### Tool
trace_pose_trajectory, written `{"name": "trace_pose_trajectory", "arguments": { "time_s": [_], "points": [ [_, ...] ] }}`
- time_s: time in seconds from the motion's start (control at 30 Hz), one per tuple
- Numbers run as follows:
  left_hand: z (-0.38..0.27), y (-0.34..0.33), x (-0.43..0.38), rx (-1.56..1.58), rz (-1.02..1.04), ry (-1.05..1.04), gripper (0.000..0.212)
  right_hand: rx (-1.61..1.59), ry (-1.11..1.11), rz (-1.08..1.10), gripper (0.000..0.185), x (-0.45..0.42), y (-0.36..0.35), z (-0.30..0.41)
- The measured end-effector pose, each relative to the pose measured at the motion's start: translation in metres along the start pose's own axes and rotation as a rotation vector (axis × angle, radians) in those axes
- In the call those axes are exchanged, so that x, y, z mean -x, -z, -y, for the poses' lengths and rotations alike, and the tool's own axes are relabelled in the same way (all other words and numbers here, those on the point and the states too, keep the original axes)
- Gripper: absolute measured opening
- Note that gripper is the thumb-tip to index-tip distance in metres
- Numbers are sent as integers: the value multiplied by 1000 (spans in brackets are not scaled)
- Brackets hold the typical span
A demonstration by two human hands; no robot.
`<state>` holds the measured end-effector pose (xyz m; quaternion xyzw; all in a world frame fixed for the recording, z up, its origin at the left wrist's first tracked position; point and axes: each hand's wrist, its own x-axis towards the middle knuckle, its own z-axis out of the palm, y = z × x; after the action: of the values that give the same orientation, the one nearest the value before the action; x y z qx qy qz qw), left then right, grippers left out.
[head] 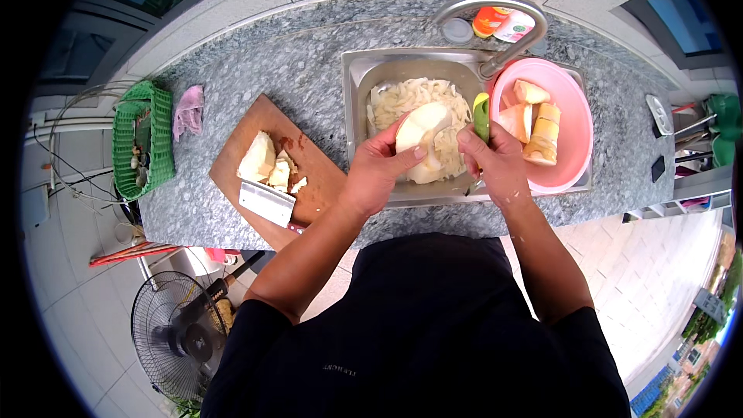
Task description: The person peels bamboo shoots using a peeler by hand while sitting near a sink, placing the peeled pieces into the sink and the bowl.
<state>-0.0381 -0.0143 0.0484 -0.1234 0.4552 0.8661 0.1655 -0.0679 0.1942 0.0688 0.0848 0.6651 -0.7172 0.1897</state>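
Over the steel sink [350, 107], my left hand [374, 168] grips a thick, pale piece of what looks like bamboo shoot [415, 130]. My right hand [504, 165] is closed around a green-handled peeler [481, 116], just to the right of that piece. The peeler's working end is mostly hidden by my fingers. Below both hands, a heap of thin pale shavings [421, 93] fills much of the sink bowl. A pink plastic basin [574, 154] rests over the sink's right side, holding several larger yellowish chunks [543, 136].
Left of the sink, a wooden cutting board [322, 183] carries pale chunks [258, 159] and a cleaver [267, 203]. A curved faucet [537, 26] arches behind the sink, near two bottles [499, 14]. Farther left are a pink cloth [188, 110], a green basket [157, 145] and a fan [180, 331].
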Motion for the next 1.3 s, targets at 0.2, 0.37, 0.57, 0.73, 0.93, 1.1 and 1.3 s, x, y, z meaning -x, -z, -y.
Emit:
{"name": "trace_pose_trajectory", "arguments": {
  "time_s": [0.2, 0.37, 0.57, 0.73, 0.93, 1.1, 1.3],
  "points": [
    [6, 12, 8, -19, -101, 155, 47, -274, 101, -220, 37, -5, -7, 40],
    [2, 1, 17, 100, 60, 224, 37, 42, 196, -325, 38, -19, -8, 38],
    [17, 14, 30, -247, 62, 141, 29, -140, 22, -349, 30, -38, -9, 27],
    [23, 10, 39, -232, 55, 187, 19, -293, -40, -346, 27, -38, -39, 16],
    [50, -4, 39, -155, 4, 234, 17, -78, 178, -354, 32, -35, -90, -21],
    [42, -7, 36, -218, -126, 162, 14, 57, 79, -574, 35, -105, -31, -48],
    [40, -3, 25, -353, -102, 247, 9, -132, 38, -297, 39, -47, -88, -25]
  ]
}}
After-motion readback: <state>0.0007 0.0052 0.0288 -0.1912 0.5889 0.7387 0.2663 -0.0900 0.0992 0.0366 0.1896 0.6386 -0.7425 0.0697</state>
